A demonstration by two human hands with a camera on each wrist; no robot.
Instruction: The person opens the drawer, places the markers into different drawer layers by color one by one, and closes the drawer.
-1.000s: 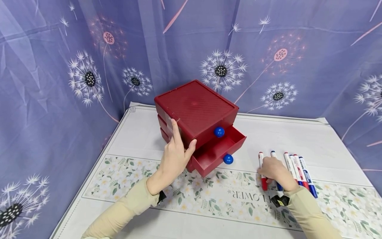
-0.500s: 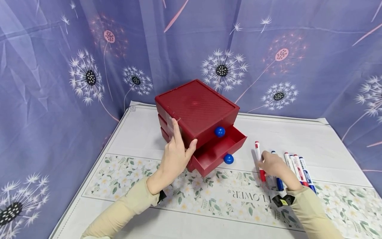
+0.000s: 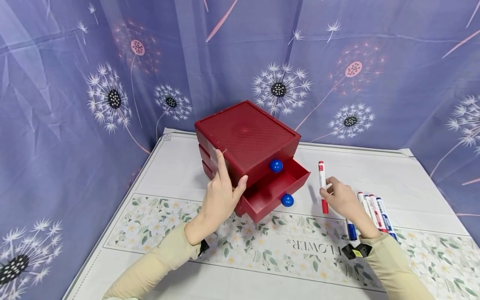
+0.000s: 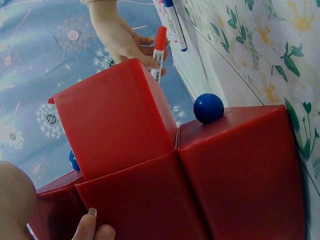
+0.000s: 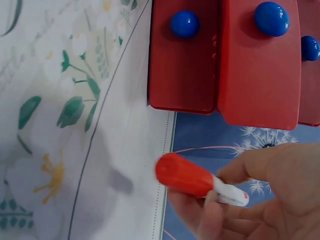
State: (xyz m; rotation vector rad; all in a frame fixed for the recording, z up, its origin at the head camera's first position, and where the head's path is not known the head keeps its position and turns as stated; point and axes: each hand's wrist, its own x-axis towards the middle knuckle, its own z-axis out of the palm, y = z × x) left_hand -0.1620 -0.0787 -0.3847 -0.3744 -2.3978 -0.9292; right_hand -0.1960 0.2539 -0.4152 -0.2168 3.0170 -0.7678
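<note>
My left hand (image 3: 217,198) rests against the near left side of a red drawer cabinet (image 3: 247,135), index finger straight along its upper edge and thumb by the front corner. The middle drawer (image 3: 268,189) is pulled out, and nothing shows inside it. To the right of the cabinet, my right hand (image 3: 343,202) pinches a white marker with a red cap (image 3: 322,177) between thumb and fingers. The marker stands off the table, its red cap (image 5: 182,174) pointing toward the right wrist camera. The left wrist view also shows this marker (image 4: 159,55) beyond the pulled-out drawer.
A blue-capped marker (image 3: 351,230) lies partly hidden below my right hand. Several more red and blue markers (image 3: 375,212) lie side by side to its right. Blue round knobs (image 3: 287,200) stick out from the drawer fronts. A purple dandelion-print curtain (image 3: 225,62) hangs behind the table.
My right hand has lifted the red marker from the table and carried it up and slightly left, away from the other markers. The left hand and the cabinet have stayed put.
</note>
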